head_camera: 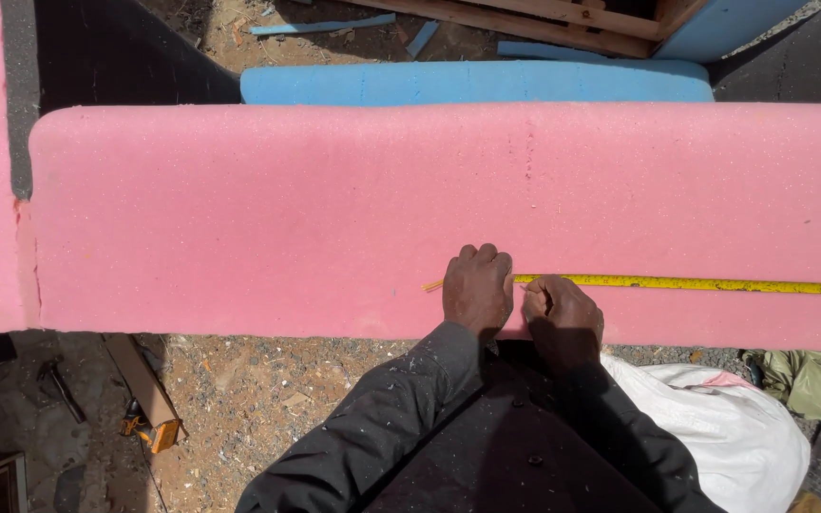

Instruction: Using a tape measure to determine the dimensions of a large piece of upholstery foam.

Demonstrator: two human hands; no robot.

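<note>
pink foam slab, yellow tape measure, blue foam

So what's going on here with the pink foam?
A person leans over a long pink foam slab with both hands on it. The left hand is fisted on the slab, a thin yellow tip poking out beside it. The right hand presses down a yellow measuring tape that runs off to the right. A blue foam piece lies behind.

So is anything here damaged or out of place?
Yes: the pink foam has a ragged tear near its left end, running down toward the lower edge. A faint dotted line also marks its top. The tape lies straight under the left hand and right hand. Scraps litter the ground.
</note>
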